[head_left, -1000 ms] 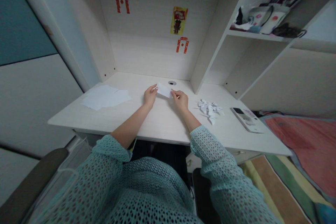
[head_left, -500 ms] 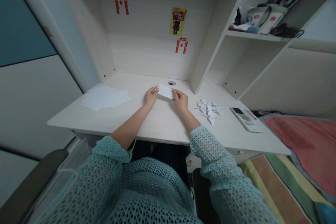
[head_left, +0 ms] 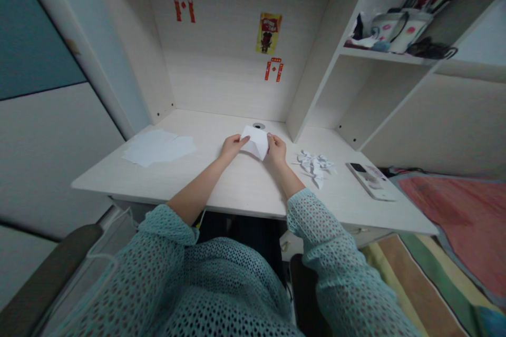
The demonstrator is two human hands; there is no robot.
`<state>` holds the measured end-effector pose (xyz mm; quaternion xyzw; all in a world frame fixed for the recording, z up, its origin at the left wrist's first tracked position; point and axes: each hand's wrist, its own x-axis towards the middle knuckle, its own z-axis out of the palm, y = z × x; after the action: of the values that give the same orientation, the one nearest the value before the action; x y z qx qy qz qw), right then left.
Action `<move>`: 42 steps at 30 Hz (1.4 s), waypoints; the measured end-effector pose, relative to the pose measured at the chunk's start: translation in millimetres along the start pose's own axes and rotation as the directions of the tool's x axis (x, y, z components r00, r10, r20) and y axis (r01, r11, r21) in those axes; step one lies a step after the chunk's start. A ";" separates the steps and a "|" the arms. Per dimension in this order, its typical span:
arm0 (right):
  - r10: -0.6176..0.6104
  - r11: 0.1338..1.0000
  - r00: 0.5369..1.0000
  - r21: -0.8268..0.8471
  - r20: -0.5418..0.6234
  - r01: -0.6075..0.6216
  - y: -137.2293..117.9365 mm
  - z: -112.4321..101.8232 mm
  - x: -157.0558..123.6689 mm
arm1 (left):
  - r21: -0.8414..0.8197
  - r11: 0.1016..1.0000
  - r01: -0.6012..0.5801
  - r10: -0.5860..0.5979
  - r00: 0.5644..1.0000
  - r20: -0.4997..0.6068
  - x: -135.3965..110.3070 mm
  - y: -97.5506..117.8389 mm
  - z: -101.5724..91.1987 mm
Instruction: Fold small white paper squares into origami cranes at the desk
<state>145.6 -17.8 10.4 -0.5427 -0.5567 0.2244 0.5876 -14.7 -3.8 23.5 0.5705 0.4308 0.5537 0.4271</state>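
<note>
White paper (head_left: pixel 256 141), folded to a small pointed shape, sits between my hands just above the desk (head_left: pixel 237 184), mid-scene. It looks light, thin and easily creased, best pinched at its side edges. My left hand (head_left: pixel 232 146) pinches its left edge, my right hand (head_left: pixel 276 149) its right. Flat sheets (head_left: pixel 158 146) lie well left, folded scraps (head_left: pixel 315 162) near right.

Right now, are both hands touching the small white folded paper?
Touching. The head view shows the left hand and right hand pinching opposite edges of the small white folded paper.
</note>
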 end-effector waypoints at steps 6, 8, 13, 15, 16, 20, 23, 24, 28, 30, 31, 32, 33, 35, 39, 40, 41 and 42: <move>0.030 0.992 0.993 0.127 -0.110 -0.016 5.1 5.0 2.7 | -0.134 0.975 0.177 -0.152 0.972 0.180 1.4 -8.7 1.0; 0.014 0.994 0.994 0.105 -0.105 -0.003 8.4 4.8 4.2 | -0.165 0.958 0.233 -0.190 0.952 0.240 1.8 -10.7 0.3; 0.026 0.982 0.993 0.190 -0.111 -0.005 9.5 4.0 5.1 | -0.218 0.927 0.305 -0.238 0.928 0.287 4.0 -13.6 -1.2; 0.066 0.973 0.993 0.229 -0.103 -0.041 8.0 4.4 5.2 | -0.253 0.918 0.305 -0.238 0.934 0.265 5.9 -14.8 -2.0; 0.088 0.969 0.992 0.239 -0.093 -0.064 7.3 4.8 5.4 | -0.272 0.915 0.299 -0.233 0.940 0.249 7.1 -15.5 -2.6; 0.140 0.959 0.989 0.254 -0.051 -0.122 4.8 5.6 5.5 | -0.333 0.911 0.244 -0.203 0.967 0.153 11.4 -19.0 -5.3; 0.123 0.964 0.992 0.243 -0.038 -0.110 1.4 4.3 3.7 | -0.353 0.907 0.230 -0.208 0.973 0.102 13.2 -21.6 -6.9; 0.104 0.968 0.994 0.235 -0.034 -0.094 -0.1 3.6 2.9 | -0.358 0.904 0.233 -0.214 0.972 0.093 13.6 -22.3 -7.2; 0.035 0.979 0.999 0.200 -0.010 -0.032 -3.7 1.2 0.3 | -0.363 0.900 0.241 -0.228 0.970 0.078 15.4 -25.6 -7.3; 0.010 0.979 1.000 0.206 -0.009 -0.008 -2.8 1.0 0.3 | -0.355 0.905 0.236 -0.223 0.972 0.078 16.4 -27.5 -6.9; -0.001 0.977 1.000 0.214 -0.010 0.003 -1.8 1.1 0.6 | -0.353 0.906 0.234 -0.221 0.972 0.079 16.8 -28.2 -6.7; -0.009 0.975 1.000 0.221 -0.013 0.011 -0.7 1.2 1.0 | -0.354 0.905 0.234 -0.220 0.972 0.080 17.0 -28.6 -6.5; -0.012 0.974 1.000 0.225 -0.020 0.017 0.5 1.4 1.5 | -0.359 0.903 0.236 -0.221 0.972 0.082 16.9 -28.7 -6.3; -0.015 0.974 0.999 0.227 -0.040 0.024 2.4 1.8 2.4 | -0.373 0.896 0.241 -0.229 0.970 0.078 16.0 -27.4 -6.2; -0.063 0.973 0.996 0.220 -0.056 0.074 5.0 2.6 3.4 | -0.420 0.874 0.247 -0.258 0.966 0.031 12.5 -21.0 -6.2; -0.076 0.973 0.996 0.215 -0.051 0.085 5.7 2.9 3.6 | -0.430 0.868 0.247 -0.264 0.964 0.022 11.7 -19.5 -6.0; -0.085 0.974 0.995 0.208 -0.045 0.092 6.4 3.3 3.7 | -0.438 0.865 0.246 -0.265 0.964 0.018 11.1 -18.3 -5.6; -0.089 0.975 0.995 0.199 -0.039 0.095 7.3 3.7 3.8 | -0.441 0.864 0.241 -0.261 0.965 0.016 10.8 -17.7 -5.0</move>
<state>145.8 -10.9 4.7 -0.4578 -0.5470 0.2438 0.6571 -19.8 11.3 9.5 0.3863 0.3743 0.5886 0.6035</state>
